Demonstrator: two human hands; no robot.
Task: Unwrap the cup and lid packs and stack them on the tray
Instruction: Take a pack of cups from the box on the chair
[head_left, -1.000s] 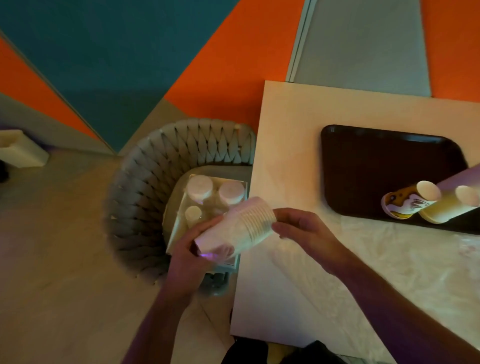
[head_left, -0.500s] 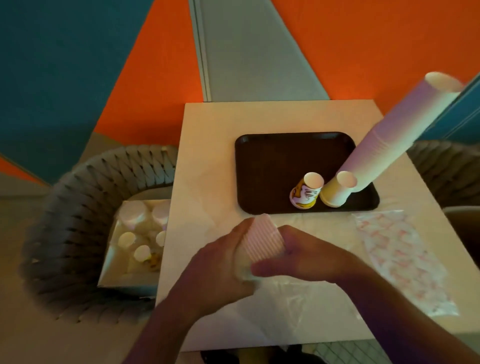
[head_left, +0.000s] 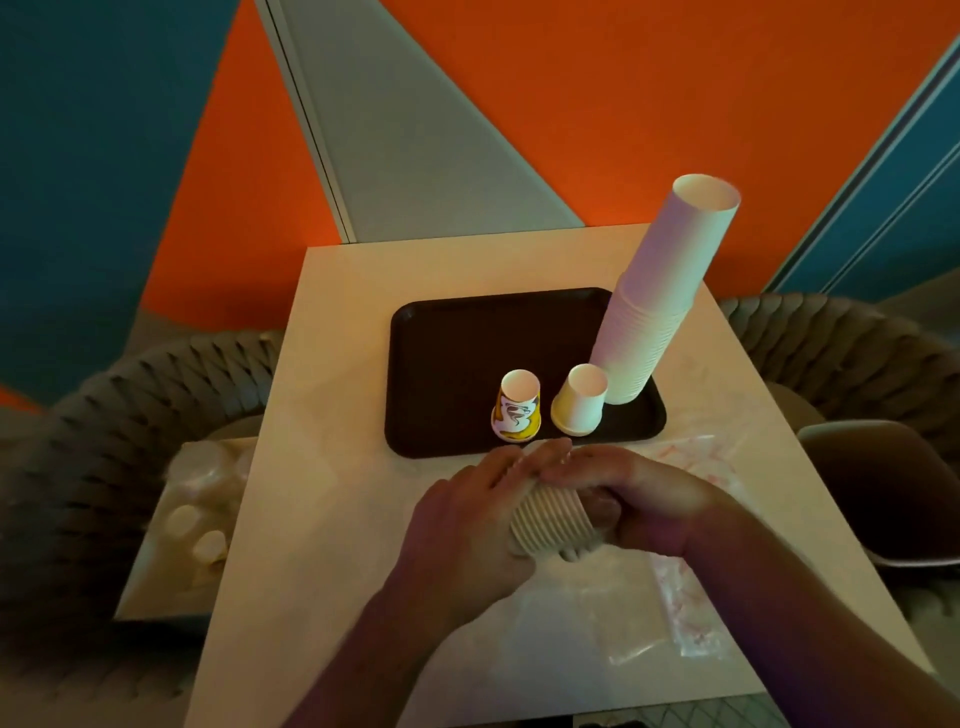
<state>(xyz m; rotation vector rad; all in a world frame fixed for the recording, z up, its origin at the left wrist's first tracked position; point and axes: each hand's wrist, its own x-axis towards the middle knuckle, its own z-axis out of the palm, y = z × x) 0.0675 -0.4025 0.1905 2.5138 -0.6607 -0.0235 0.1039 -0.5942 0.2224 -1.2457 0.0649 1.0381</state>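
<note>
Orange, teal and grey wall panels stood behind a pale square table (head_left: 332, 415), with woven grey chairs (head_left: 104, 415) on either side of it. On the left chair sat an open box (head_left: 182, 525) with more wrapped packs inside.

A second earlier the small stack of ribbed cups (head_left: 550, 519) had been held out over that box; since then it had come across to the near middle of the table, just short of the dark tray (head_left: 457, 364). The left hand (head_left: 467, 519) lay over the stack's left side with its fingers fairly straight across the top. The right hand (head_left: 644, 504) had its fingers curled round the stack's right end, where some clear film (head_left: 602, 512) seemed to cling. That suggested the pack was mid-unwrap, with stacking on the tray yet to come.

On the tray's near edge stood an upturned printed cup (head_left: 516, 410) and, just beside it on the right, an upturned plain cup (head_left: 581, 401). A tall stack of white cups (head_left: 649, 322) rose from the tray's right near corner, so part of the job looked done.

Empty clear wrappers (head_left: 613, 623) lay crumpled on the near right of the table, one of them printed in red (head_left: 691, 462).
</note>
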